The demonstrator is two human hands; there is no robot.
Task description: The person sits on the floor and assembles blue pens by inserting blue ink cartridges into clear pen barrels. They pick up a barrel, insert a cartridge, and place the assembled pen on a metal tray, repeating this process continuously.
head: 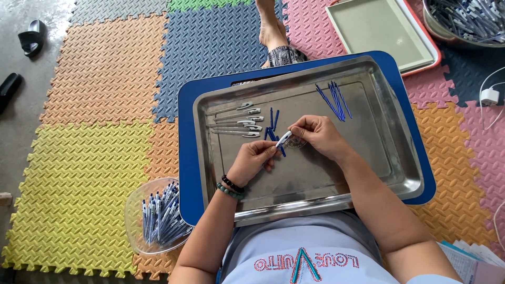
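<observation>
Over the middle of a steel tray (400,158), my left hand (252,162) and my right hand (318,135) meet on one small white pen part (284,138) with a blue piece. Each hand pinches an end of it. Several white and clear pen barrels (239,123) lie in a row on the tray's left side. A few short blue pieces (272,122) rest beside them. A bundle of thin blue refills (334,101) lies at the tray's far right. Bead bracelets circle my left wrist.
The steel tray rests on a blue tray (185,158) on my lap. A clear bowl (138,208) of assembled pens stands at my left. An empty red-rimmed tray (379,31) and a metal bowl (463,23) of pens lie beyond. Coloured foam mats cover the floor.
</observation>
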